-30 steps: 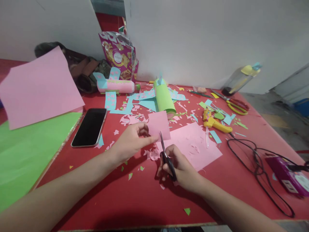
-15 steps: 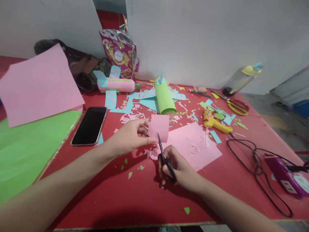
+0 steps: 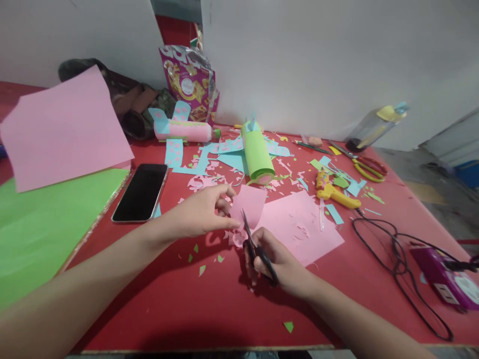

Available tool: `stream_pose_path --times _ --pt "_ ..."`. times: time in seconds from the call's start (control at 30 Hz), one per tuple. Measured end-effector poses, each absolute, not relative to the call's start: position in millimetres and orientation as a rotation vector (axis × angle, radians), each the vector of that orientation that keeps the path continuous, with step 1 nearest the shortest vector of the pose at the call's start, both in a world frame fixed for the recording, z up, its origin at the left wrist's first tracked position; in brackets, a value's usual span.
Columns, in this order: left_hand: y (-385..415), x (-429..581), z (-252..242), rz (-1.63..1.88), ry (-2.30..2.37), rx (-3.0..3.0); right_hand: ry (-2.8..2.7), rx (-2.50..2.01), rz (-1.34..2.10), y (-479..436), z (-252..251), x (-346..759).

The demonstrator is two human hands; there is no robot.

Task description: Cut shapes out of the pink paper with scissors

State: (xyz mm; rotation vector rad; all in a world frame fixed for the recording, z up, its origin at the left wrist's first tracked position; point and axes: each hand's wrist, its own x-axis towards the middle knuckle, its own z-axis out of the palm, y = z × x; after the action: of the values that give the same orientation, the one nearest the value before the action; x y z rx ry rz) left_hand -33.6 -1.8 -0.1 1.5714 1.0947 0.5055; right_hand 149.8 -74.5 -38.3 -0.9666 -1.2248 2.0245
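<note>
A small pink paper piece (image 3: 250, 202) is held at its left edge between the thumb and fingers of my left hand (image 3: 209, 212). Black-handled scissors (image 3: 262, 257) are gripped in my right hand (image 3: 275, 259), their blades pointing up and left at the lower part of the piece. Beneath and to the right lies a larger pink sheet (image 3: 299, 229) with cut marks. Behind the hands lie a green paper-covered roll (image 3: 259, 154) with blue strips and a pink-wrapped bottle (image 3: 189, 131) with blue flaps.
A phone (image 3: 141, 193) lies left of my left hand, beside green paper (image 3: 56, 229) and a big pink sheet (image 3: 67, 129). To the right are a yellow glue gun (image 3: 337, 196), its cable, pliers (image 3: 368, 168) and a purple power strip (image 3: 445, 279). Scraps litter the red table.
The small pink piece has tilted and its top has swung to the right. The scissors have shifted slightly down relative to it. The view has moved a little.
</note>
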Motion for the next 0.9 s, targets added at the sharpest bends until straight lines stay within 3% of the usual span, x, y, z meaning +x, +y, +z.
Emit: stream_pose_path --times 0.33,0.9 --pt "0 -39 5 0.431 1.089 1.688 -1.178 -1.0 2.05 -75 -38 150" --pt "6 -53 26 -0.049 0.904 1.992 -1.285 -1.233 2.151 -75 -36 151"
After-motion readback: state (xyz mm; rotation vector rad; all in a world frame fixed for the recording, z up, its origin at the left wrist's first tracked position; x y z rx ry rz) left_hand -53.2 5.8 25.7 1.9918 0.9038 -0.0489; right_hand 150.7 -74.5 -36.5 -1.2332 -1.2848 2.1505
